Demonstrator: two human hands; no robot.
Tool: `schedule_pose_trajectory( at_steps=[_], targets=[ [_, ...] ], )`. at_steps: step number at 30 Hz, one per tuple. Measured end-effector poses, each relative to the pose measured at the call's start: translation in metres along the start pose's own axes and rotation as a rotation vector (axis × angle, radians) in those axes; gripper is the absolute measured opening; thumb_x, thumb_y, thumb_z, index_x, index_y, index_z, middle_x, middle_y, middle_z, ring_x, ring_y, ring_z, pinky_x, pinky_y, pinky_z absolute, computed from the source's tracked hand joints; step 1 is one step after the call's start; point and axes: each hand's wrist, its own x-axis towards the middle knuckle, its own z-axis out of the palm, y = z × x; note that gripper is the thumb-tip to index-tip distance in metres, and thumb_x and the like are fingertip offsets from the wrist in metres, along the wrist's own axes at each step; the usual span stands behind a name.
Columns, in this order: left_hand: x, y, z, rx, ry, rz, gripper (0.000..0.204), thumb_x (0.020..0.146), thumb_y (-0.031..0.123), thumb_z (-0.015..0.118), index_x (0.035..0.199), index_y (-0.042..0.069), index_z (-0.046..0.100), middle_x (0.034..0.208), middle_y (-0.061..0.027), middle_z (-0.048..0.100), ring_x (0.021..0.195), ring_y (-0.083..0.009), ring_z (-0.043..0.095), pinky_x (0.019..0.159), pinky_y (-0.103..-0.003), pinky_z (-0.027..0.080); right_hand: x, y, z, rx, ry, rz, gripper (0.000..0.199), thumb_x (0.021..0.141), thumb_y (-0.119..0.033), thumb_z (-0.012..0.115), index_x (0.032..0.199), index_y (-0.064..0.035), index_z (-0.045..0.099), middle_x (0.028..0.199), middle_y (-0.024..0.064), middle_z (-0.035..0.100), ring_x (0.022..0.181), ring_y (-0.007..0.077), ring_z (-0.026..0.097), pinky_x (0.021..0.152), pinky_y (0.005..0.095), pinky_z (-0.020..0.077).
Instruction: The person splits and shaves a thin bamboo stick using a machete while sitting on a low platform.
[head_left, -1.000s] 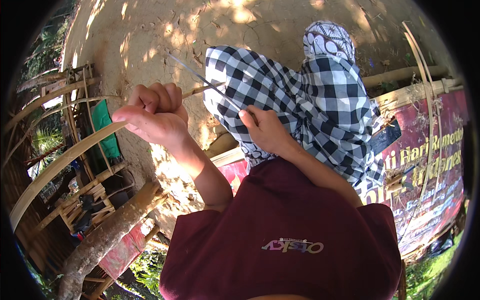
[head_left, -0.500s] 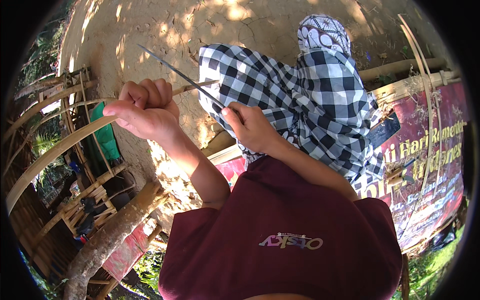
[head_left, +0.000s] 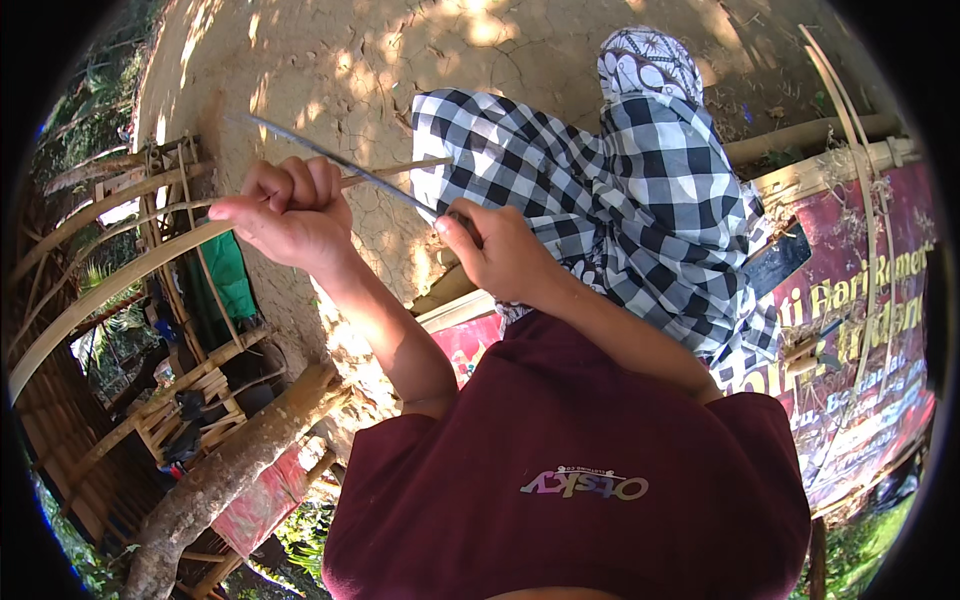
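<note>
Up front, the left hand [head_left: 285,215] is clenched on a long, pale, curved bamboo strip [head_left: 110,290]; the right hand [head_left: 500,255] grips a thin grey knife [head_left: 330,160], seemingly laid across its near end, over cracked earth [head_left: 330,80].

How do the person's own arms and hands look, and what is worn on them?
Both forearms are bare. The left hand and the right hand wear no gloves, and no rings or watch show. A dark red short-sleeved shirt with a small pale print on the chest covers the upper arms.
</note>
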Motion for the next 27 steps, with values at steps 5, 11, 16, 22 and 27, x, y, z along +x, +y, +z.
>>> schedule_pose_trajectory(
  at_steps=[5,11,16,22,27],
  targets=[
    [-0.002,-0.008,0.008,0.052,0.011,0.011,0.062,0.091,0.063,0.033,0.057,0.014,0.017,0.046,0.0038,0.013,0.042,-0.0072,0.007,0.039,-0.025,0.007,0.007,0.017,-0.010,-0.109,-0.052,0.183,0.036,0.092,-0.029,0.050,0.080,0.0042,0.056,0.052,0.0162,0.052,0.045,0.0291,0.053,0.048,0.0385,0.0402],
    [0.003,-0.003,0.002,0.035,-0.034,0.039,0.061,0.092,0.061,0.034,0.057,0.014,0.018,0.046,0.0042,0.013,0.041,-0.0074,0.008,0.038,-0.026,0.007,0.001,-0.007,-0.001,-0.081,-0.021,0.056,0.036,0.093,-0.028,0.048,0.081,0.0047,0.057,0.056,0.0197,0.056,0.054,0.0343,0.060,0.051,0.0382,0.0437],
    [-0.001,-0.010,0.007,0.014,-0.065,0.056,0.059,0.094,0.054,0.038,0.057,0.013,0.017,0.048,0.0043,0.014,0.041,-0.0066,0.009,0.037,-0.026,0.008,0.005,0.014,-0.008,-0.130,-0.017,0.163,0.037,0.094,-0.028,0.047,0.079,0.0041,0.057,0.053,0.0181,0.054,0.047,0.0308,0.056,0.048,0.0384,0.0417],
    [0.002,-0.013,0.016,-0.016,-0.069,0.046,0.058,0.095,0.052,0.038,0.057,0.013,0.018,0.048,0.0044,0.014,0.040,-0.0065,0.009,0.038,-0.026,0.007,0.003,-0.007,-0.006,-0.002,0.006,0.076,0.040,0.093,-0.030,0.049,0.075,0.0048,0.056,0.052,0.0176,0.053,0.045,0.0294,0.053,0.047,0.0382,0.0399],
    [-0.005,-0.014,0.017,0.029,-0.158,0.037,0.064,0.087,0.068,0.035,0.057,0.013,0.019,0.048,0.0047,0.015,0.042,-0.0063,0.008,0.039,-0.026,0.006,0.012,0.019,-0.016,-0.140,0.005,0.224,0.040,0.093,-0.030,0.048,0.076,0.0051,0.057,0.054,0.0188,0.053,0.045,0.0300,0.051,0.048,0.0388,0.0392]
  ],
)
